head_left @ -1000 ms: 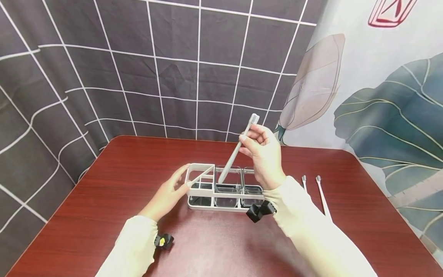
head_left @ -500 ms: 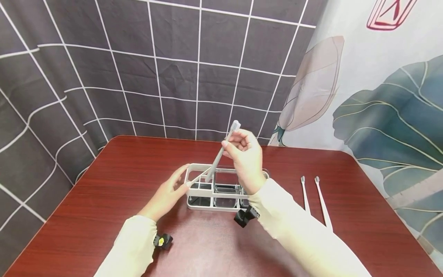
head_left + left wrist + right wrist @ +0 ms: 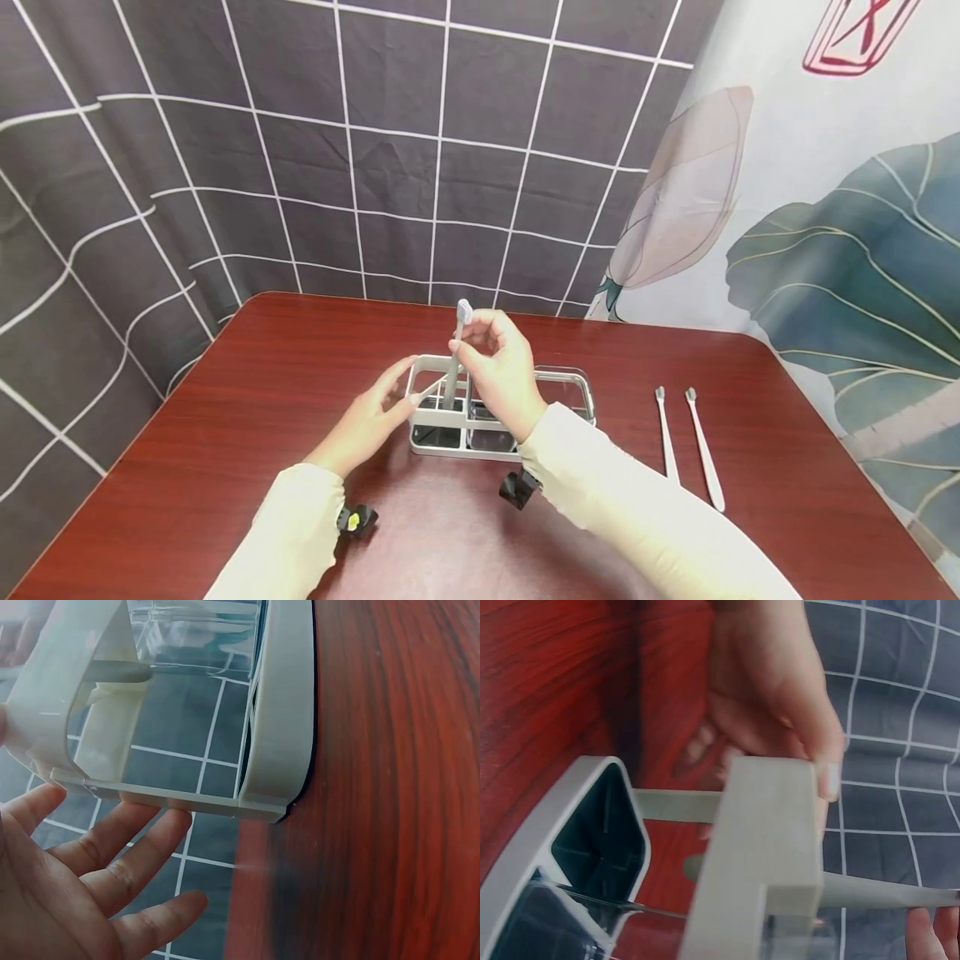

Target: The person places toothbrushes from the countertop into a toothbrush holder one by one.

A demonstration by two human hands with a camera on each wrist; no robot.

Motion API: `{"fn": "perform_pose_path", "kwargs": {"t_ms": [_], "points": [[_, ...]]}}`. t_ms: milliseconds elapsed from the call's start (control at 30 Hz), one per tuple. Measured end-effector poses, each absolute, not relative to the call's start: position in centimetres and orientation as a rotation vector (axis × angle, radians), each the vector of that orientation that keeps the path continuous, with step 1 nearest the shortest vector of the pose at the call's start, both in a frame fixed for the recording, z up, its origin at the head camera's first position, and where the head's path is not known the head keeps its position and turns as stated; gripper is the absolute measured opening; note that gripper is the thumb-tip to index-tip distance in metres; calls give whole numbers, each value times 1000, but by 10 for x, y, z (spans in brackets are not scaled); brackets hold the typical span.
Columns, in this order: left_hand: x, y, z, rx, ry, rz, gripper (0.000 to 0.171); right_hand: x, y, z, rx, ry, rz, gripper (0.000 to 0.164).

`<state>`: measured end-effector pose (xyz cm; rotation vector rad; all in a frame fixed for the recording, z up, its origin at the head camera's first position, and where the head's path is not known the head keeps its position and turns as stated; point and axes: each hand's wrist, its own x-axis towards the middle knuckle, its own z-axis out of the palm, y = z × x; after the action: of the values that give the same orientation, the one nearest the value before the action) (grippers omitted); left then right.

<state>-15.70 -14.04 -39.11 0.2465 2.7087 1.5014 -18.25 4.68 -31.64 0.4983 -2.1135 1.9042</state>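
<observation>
My right hand (image 3: 504, 367) pinches a grey toothbrush (image 3: 452, 385) near its neck, bristles up. The brush stands almost upright, its handle lowered through the left opening of a white toothbrush holder (image 3: 437, 417). In the right wrist view the handle (image 3: 877, 891) passes behind the holder's upper frame (image 3: 761, 825), its end above the base. My left hand (image 3: 367, 423) holds the holder's left end, thumb at the front and index finger at the back. The left wrist view shows several fingertips (image 3: 176, 819) against the holder's side. My right hand hides part of the holder's middle.
Clear cups (image 3: 566, 377) sit in the holder's middle and right places. Two white toothbrushes (image 3: 667, 442) lie on the red-brown table (image 3: 300, 358) to the right. A dark grid curtain (image 3: 390, 183) hangs behind the table, a flowered one (image 3: 847, 250) on the right.
My right hand has moved left and down with the toothbrush, from over the middle cup into the left opening. The brush has turned from slanted to nearly upright. My left hand stays put.
</observation>
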Motion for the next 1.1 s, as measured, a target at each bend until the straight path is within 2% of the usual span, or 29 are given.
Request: {"fn": "perform_pose_path", "kwargs": {"t_ms": [1100], "points": [[-157, -139, -393, 287, 2702, 1549, 58, -180, 40, -332, 539, -2433, 1742, 17]]}}
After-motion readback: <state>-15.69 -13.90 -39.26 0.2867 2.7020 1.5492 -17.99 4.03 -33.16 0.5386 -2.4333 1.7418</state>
